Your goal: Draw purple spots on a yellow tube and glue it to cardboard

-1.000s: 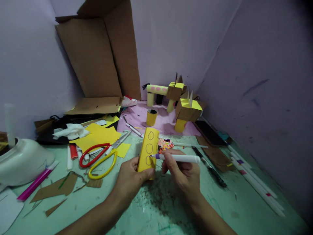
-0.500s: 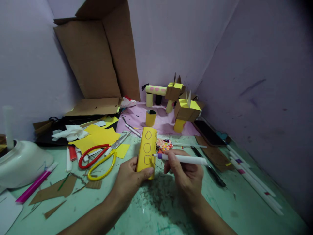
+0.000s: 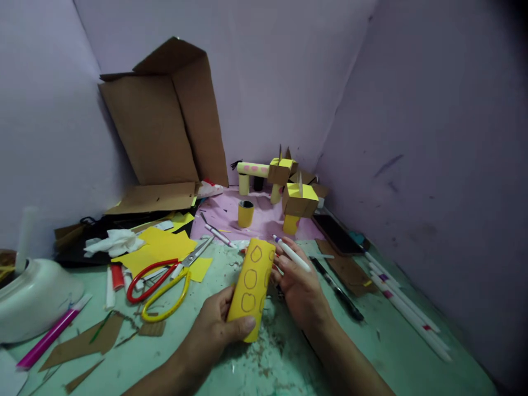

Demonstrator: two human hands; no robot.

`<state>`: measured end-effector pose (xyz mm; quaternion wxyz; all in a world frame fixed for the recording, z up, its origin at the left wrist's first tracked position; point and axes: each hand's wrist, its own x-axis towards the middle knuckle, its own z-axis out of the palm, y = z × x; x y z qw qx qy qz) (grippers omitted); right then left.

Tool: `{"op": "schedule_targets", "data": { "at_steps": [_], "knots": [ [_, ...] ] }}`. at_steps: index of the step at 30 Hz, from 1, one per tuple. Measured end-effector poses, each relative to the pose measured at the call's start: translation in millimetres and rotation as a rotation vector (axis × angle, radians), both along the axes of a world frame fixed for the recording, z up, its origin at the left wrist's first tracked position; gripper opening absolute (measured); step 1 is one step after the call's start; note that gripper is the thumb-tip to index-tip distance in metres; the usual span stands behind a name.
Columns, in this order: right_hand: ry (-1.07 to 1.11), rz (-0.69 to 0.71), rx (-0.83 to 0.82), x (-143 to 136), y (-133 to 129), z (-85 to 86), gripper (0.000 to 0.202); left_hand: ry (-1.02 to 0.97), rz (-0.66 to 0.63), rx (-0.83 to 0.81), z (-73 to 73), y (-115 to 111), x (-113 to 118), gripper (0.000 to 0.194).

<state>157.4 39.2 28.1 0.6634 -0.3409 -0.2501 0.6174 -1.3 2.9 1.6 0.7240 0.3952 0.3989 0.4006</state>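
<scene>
My left hand [image 3: 220, 322] is closed around the lower end of a yellow paper-covered tube [image 3: 252, 289], its thumb across the front. Rounded outlines in dark ink run down the tube's face, with more partly visible at its right edge. My right hand [image 3: 303, 283] has its fingers closed on a white marker [image 3: 292, 253] with a purple tip, which points up and left, off the paper. Its fingertips are beside the tube's right edge; whether they touch it I cannot tell. Beyond the tube, a short yellow tube [image 3: 246, 213] stands upright on pink paper.
Scissors [image 3: 171, 283] with red and yellow handles lie left, by yellow paper sheets [image 3: 159, 246]. Cardboard animal figures [image 3: 299, 201] stand at the back. A black pen [image 3: 336, 289], a phone [image 3: 338, 234] and several white markers [image 3: 406, 308] lie right. An open cardboard box [image 3: 152, 126] leans on the wall.
The marker has left the tube's face and now points up and away. My right hand has turned and moved toward the tube's right side. The camera view has tilted upward.
</scene>
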Motion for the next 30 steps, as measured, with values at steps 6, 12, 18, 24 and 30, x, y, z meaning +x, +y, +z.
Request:
{"op": "schedule_targets", "data": {
  "at_steps": [6,12,18,24,30],
  "knots": [
    [0.01,0.046,-0.02,0,-1,2.0,0.064,0.013,-0.054,0.086,1.2,-1,1,0.059],
    [-0.027,0.199,-0.008,-7,-7,-3.8,0.065,-0.114,0.047,-0.064,20.0,-1,0,0.043],
    [0.018,0.272,0.016,-16,-10,-13.7,0.053,-0.187,0.085,-0.152,18.9,2,-4,0.035],
    [0.031,0.347,-0.042,-16,-13,-12.6,0.052,-0.33,0.014,-0.282,20.6,3,-4,0.037],
    [-0.005,0.4,-0.026,-16,-15,-12.2,0.051,-0.383,-0.026,-0.3,17.1,4,-5,0.036]
  ]
}}
